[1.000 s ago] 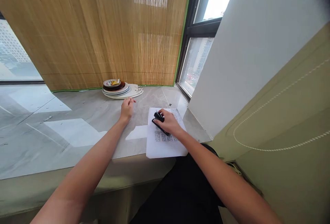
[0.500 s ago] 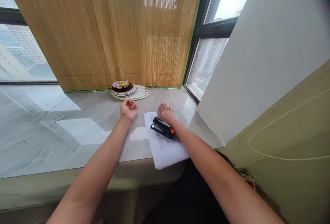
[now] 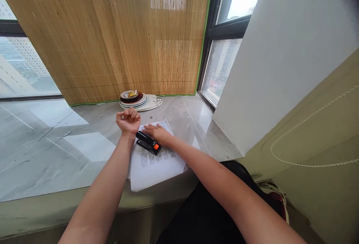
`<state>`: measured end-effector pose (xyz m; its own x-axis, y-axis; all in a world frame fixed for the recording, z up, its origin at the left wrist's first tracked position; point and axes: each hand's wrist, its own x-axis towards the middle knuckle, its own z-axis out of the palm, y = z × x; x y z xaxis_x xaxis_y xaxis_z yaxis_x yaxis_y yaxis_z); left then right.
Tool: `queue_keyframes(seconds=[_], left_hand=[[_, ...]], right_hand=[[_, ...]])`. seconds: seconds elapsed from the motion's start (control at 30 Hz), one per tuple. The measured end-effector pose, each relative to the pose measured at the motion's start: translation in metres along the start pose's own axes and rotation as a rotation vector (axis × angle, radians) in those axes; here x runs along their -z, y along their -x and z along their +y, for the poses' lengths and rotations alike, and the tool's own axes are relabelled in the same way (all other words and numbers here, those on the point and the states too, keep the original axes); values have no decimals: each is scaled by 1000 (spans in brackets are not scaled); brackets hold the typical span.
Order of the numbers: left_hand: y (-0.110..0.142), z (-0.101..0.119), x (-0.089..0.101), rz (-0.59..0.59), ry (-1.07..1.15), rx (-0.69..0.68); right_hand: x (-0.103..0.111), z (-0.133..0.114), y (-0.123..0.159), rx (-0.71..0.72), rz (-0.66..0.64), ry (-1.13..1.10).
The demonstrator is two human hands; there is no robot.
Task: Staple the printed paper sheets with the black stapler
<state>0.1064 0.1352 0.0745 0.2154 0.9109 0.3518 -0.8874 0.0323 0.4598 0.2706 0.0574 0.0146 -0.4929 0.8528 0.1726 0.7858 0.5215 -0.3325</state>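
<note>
A sheet of printed paper (image 3: 154,163) lies on the grey stone windowsill (image 3: 56,154), its near edge over the sill's front. A black stapler (image 3: 147,142) with an orange end rests on the paper. My right hand (image 3: 157,133) lies flat on the paper just behind the stapler, fingers stretched out. My left hand (image 3: 128,119) is curled into a loose fist at the paper's upper left corner, close to the stapler's far end; whether anything is in it is hidden.
A stack of plates (image 3: 139,100) sits at the back of the sill against a bamboo blind (image 3: 112,34). A white wall (image 3: 280,57) and an olive padded panel (image 3: 316,131) close the right side. Windows stand left and right of the blind.
My right hand let go of the stapler and now presses flat on the paper. Paper and stapler have shifted left toward my left hand, which has curled into a fist.
</note>
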Motion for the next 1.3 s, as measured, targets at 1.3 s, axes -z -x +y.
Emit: queue_keyframes(seconds=[1.3], left_hand=[[75,-30,5,-751,-1586,53]], right_hand=[[59,2,123,-392,558,-251]])
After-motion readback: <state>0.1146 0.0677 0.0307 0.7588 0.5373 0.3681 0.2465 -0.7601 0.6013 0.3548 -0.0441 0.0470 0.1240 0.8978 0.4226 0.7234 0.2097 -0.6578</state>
